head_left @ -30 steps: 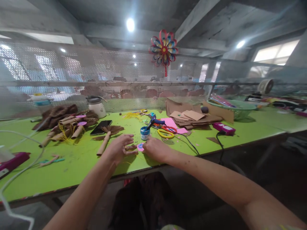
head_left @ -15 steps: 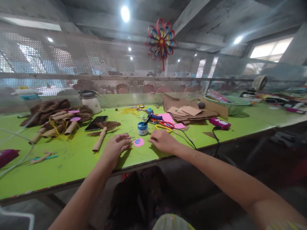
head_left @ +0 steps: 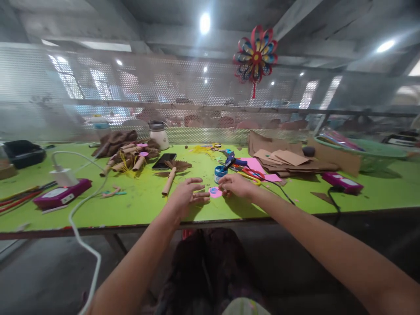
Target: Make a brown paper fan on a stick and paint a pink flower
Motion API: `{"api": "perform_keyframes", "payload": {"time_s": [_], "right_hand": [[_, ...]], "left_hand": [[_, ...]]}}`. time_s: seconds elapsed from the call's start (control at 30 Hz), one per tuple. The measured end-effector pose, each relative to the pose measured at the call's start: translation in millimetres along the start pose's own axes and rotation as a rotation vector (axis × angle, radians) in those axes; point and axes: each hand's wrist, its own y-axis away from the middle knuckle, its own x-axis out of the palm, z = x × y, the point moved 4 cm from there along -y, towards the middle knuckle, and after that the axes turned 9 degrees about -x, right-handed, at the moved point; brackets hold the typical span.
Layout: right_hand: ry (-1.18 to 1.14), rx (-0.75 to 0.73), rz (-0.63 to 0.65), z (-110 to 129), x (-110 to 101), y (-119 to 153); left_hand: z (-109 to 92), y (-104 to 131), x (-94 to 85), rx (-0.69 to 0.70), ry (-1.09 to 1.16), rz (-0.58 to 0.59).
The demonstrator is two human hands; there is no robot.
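A small pink paper disc (head_left: pixel 215 192) with a blue swirl of paint on it lies on the green table between my hands. My left hand (head_left: pixel 188 197) is at its left edge, fingers spread and holding nothing. At its right edge, my right hand (head_left: pixel 238 186) is closed with the fingers curled; whatever they hold is hidden. Just behind stands an open jar of blue paint (head_left: pixel 220 175). A blue glue gun (head_left: pixel 234 160) rests behind the jar, its black nozzle end over the rim. Scissors with yellow and red handles (head_left: pixel 251 177) lie to the right.
Left of my hands are a brown paper figure on a tube (head_left: pixel 169 180), a phone (head_left: pixel 164 161) and a pile of paper tubes (head_left: pixel 131 159). Brown paper sheets (head_left: pixel 285 161) lie at the back right. Purple power strips (head_left: pixel 62 193) with cables sit on both sides.
The view has turned left, so the table things appear further right. My hands have come closer together around the pink disc, and the right fingers have reached its edge.
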Motion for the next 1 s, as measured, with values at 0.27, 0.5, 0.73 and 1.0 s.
{"api": "perform_keyframes", "payload": {"time_s": [0.27, 0.5, 0.73, 1.0], "right_hand": [[-0.248, 0.040, -0.088, -6.2, -1.0, 11.7], [-0.234, -0.010, -0.138, -6.2, 2.4, 8.7], [-0.153, -0.075, -0.210, -5.3, 6.0, 8.8], [-0.169, -0.314, -0.420, 19.8, 5.7, 39.3]], "left_hand": [[0.9, 3.3, -0.1, -0.038, 0.051, 0.001], [2.8, 7.8, -0.5, -0.010, 0.044, -0.020], [15.0, 7.3, -2.3, 0.259, -0.268, -0.155], [22.2, 38.6, 40.9, 1.111, -1.395, -0.479]]}}
